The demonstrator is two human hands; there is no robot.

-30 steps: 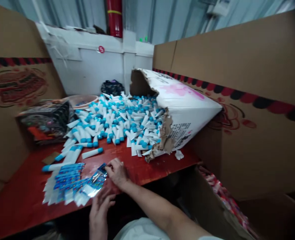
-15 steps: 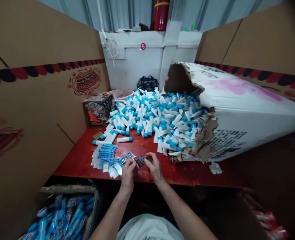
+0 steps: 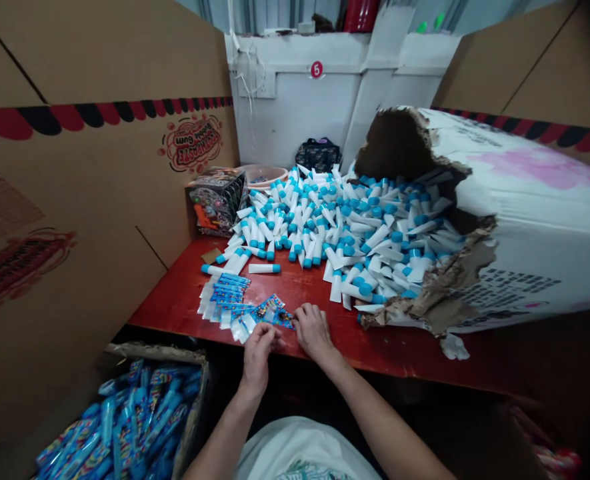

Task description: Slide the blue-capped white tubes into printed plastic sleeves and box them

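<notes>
Blue printed plastic wrappers [image 3: 231,289] with clear ends lie fanned out on the red table, overlapping one another. At the right end of the fan, a printed blue wrapper [image 3: 283,318] reaches to the fingertips of my right hand [image 3: 315,331], which is curled over its edge, low on the table. My left hand [image 3: 259,355] is just in front of the wrappers, thumb and fingers pinched together; what they hold, if anything, is too small to make out. Beyond both hands lies a large heap of white tubes with blue caps [image 3: 305,220]. A single capped tube [image 3: 263,269] lies apart from the heap.
A torn white sack [image 3: 519,233] lies open on the right, its ragged mouth at the heap. Tall cardboard walls [image 3: 99,187] flank the table [image 3: 175,293]. A pink basin [image 3: 263,175] and a printed box [image 3: 215,200] stand back left. Below left, a carton holds blue-wrapped tubes [image 3: 135,413].
My hands held a small blue wrapper between them; now it lies lower, by my right fingertips, and my left hand has drawn slightly away. The view has tilted down and shifted left.
</notes>
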